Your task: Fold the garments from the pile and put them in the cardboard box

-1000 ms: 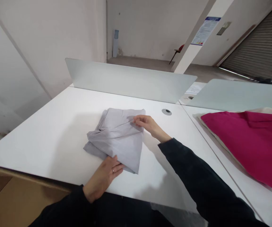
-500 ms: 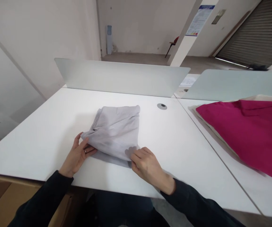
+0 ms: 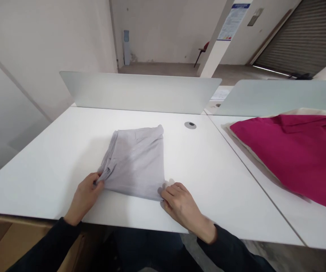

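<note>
Left hand [image 3: 85,197] pinches the folded gray cloth [image 3: 134,162] at its corner; open right hand [image 3: 181,211] touches its other near corner on the desk [image 3: 208,170].

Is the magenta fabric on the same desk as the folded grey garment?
No, the folded grey garment lies on one white desk, and the magenta fabric lies on the adjoining desk beyond a seam.

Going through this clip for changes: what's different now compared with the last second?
The left hand moved from the near edge of the folded pale grey fabric to its left corner; the right hand came from the far side to the near right corner. The fabric now lies flatter and squarer, with no loose layer along the near edge. The magenta cloth on the neighbouring white desk stayed put.
</note>
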A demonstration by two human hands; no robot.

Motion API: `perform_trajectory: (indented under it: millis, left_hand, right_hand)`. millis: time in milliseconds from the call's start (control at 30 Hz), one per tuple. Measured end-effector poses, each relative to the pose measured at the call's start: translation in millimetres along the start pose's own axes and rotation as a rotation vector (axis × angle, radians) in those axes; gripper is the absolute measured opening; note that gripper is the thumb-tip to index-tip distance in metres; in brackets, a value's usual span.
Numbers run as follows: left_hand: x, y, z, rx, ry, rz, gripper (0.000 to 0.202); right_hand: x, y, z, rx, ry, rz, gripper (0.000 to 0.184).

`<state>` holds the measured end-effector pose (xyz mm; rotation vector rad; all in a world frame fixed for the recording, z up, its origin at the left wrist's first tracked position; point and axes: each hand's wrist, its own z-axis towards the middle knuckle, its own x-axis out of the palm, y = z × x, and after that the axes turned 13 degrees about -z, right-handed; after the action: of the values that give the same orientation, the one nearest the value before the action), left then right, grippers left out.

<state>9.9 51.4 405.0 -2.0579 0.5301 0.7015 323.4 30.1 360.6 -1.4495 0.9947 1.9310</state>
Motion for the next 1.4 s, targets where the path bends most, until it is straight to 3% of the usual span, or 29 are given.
perform_trajectory:
  millis: [100, 200, 300, 467, 567, 667, 767, 900, 1000, 1100, 1167, 1400]
  left_hand:
    - [2.3, 11, 3, 0.166, -0.058, 0.188, 0.022]
    - [3.4, 12, 6, 0.181, -0.014, 0.254, 0.022]
    - [8.7, 2, -7, 0.174, 0.143, 0.233, 0.023]
    - [23.6, -19, -65, 0.154, 0.418, 0.277, 0.028]
    - [15.3, -33, -77, 0.087, 0.551, 0.283, 0.031]
    - [1.6, -52, -49, 0.137, 0.433, 0.309, 0.036]
    - [8.2, -78, 8, 0.309, 0.283, 0.319, 0.037]
    - [59.7, -116, 89, 0.44, 0.236, 0.326, 0.035]
    - [107.6, -138, 130, 0.46, 0.223, 0.374, 0.039]
    - [141.2, -151, 149, 0.447, 0.217, 0.389, 0.045]
    - [151.4, -153, 156, 0.435, 0.217, 0.407, 0.045]
    - [141.0, -123, 174, 0.392, 0.132, 0.469, 0.037]
  right_hand:
    - [0, 1, 1, 0.009, 0.006, 0.003, 0.017]
    - [-1, -2, 0, 0.009, 0.01, -0.002, 0.017]
    - [-7, -16, -8, 0.005, 0.042, -0.019, 0.017]
    - [-27, -52, -45, 0.044, 0.122, -0.06, 0.019]
    - [-36, -60, -66, 0.105, 0.104, -0.08, 0.019]
    - [-38, -54, -74, 0.164, -0.007, -0.049, 0.02]
    - [-35, -43, -71, 0.172, -0.09, 0.008, 0.018]
    - [-29, -34, -64, 0.142, -0.114, 0.056, 0.015]
    - [-25, -32, -63, 0.15, -0.127, 0.065, 0.017]
    - [-22, -31, -64, 0.168, -0.121, 0.07, 0.018]
    - [-22, -31, -64, 0.181, -0.112, 0.078, 0.018]
    - [-26, -32, -65, 0.156, -0.051, 0.166, 0.018]
